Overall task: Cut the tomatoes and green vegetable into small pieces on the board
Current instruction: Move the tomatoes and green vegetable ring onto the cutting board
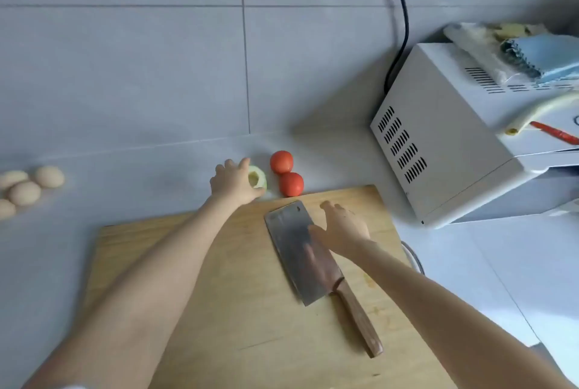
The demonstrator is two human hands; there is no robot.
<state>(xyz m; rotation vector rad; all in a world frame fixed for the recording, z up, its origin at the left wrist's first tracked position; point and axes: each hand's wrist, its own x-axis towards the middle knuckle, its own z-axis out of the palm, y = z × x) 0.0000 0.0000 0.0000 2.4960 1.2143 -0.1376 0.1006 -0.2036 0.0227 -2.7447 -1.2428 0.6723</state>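
Fetching stage: left hand [233,183] curls round the pale green vegetable [259,179], which lies on the surface [141,175] just beyond the far edge of the board [219,294], beside two whole tomatoes [281,162]; right hand [343,229] is released, fingers straight, over the flat-lying cleaver [297,251]. Nothing appears cut yet. For a good step, grip the vegetable firmly, set it mid-board clear of the blade, then take the cleaver by its wooden handle.
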